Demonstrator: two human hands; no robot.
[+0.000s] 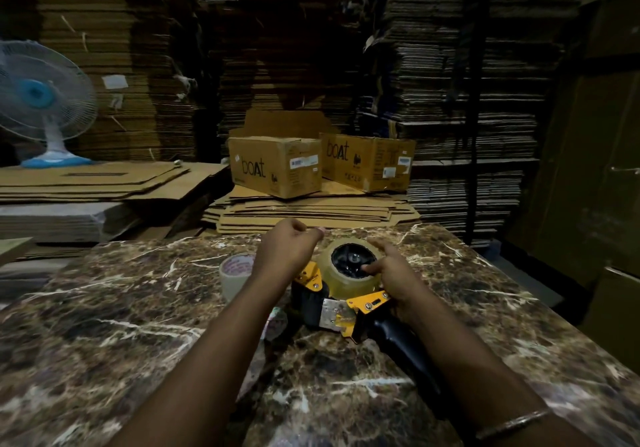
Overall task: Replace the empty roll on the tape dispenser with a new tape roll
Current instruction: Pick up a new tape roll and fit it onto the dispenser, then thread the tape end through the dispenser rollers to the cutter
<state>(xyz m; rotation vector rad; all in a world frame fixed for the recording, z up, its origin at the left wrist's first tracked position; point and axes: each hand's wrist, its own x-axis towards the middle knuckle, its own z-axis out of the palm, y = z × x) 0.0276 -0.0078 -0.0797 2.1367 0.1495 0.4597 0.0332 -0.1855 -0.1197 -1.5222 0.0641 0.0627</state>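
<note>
Fingers of the right hand [391, 273] spread over the new tape roll [349, 273], one fingertip on the black hub, apparently to seat it on the tape dispenser [346, 302] lying at centre frame on the worktop [138, 325]. The left hand [289, 245] is curled, seemingly pinching the tape's loose end above the roll, though I cannot tell for sure. Just left stands another roll [235, 273], probably the spent one. Two cardboard boxes [277, 166] beyond show no contents.

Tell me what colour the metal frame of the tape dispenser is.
Yellow-orange, with a black handle; the tape dispenser shows in the head view.
</note>
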